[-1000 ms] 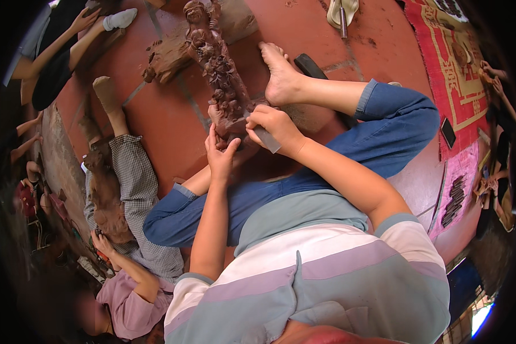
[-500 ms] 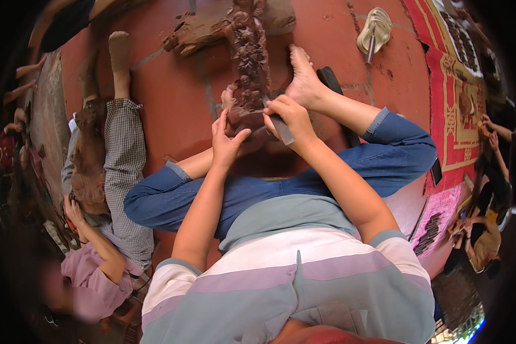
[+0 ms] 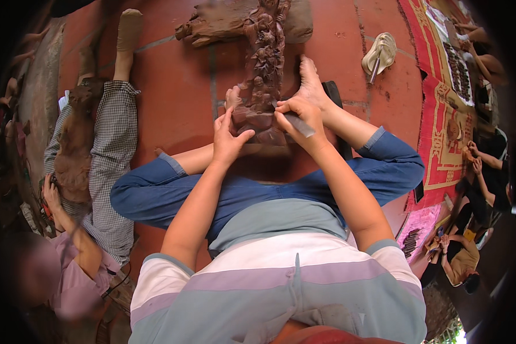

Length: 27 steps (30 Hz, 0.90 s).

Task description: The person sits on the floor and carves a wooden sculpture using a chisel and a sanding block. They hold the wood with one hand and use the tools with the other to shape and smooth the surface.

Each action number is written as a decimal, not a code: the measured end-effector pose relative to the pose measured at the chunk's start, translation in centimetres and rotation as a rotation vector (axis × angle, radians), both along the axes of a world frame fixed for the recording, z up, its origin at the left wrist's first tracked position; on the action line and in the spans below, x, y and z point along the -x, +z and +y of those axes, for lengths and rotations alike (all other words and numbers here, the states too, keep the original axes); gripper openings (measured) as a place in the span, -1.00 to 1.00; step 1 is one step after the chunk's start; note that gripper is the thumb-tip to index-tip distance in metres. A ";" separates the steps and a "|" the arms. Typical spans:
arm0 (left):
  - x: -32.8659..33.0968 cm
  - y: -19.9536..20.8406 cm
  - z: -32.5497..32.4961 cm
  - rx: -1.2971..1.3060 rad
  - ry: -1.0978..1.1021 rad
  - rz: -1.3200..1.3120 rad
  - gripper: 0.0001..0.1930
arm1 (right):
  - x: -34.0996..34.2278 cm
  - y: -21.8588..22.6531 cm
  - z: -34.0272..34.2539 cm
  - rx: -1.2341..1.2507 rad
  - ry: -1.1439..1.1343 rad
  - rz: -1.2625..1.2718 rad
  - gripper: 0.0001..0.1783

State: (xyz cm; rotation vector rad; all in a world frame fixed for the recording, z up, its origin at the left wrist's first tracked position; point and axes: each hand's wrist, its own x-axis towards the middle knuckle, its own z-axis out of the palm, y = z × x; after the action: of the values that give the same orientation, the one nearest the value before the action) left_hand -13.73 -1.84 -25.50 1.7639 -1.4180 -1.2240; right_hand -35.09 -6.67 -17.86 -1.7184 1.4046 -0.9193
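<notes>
A dark reddish-brown wood carving (image 3: pixel 264 63), dense with raised figures and leaves, extends away from me between my bare feet. My left hand (image 3: pixel 230 140) rests at the left of its smooth near end, index finger stretched forward and thumb apart. My right hand (image 3: pixel 305 117) is closed round a flat grey bar-like tool (image 3: pixel 299 124) at the carving's right side. The tool's broad end sticks out toward me below the fingers. Its working tip is mostly hidden at the wood, so the exact kind cannot be told.
A rough log (image 3: pixel 223 23) lies across the far end of the carving. On the red tiled floor (image 3: pixel 172 86), a pale pad with a tool on it (image 3: pixel 379 54) lies far right. A co-worker in checked trousers (image 3: pixel 113 149) sits left with another carving (image 3: pixel 74 155). Red patterned mats (image 3: pixel 441 137) border the right.
The carving, feet and hands sit slightly further right and lower in the picture as the whole view shifts. My right hand still grips the tool at the wood.
</notes>
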 end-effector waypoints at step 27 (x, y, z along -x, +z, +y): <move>-0.1 0.7 -0.2 -0.043 0.000 0.018 -0.09 | 4.3 -1.1 -6.2 -1.055 0.158 -0.677 -0.88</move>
State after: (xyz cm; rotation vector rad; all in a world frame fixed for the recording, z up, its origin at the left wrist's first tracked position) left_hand -13.68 -2.04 -24.82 1.7772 -1.3914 -1.2767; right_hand -39.38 -12.89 -18.94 -0.6120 0.9638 -0.4333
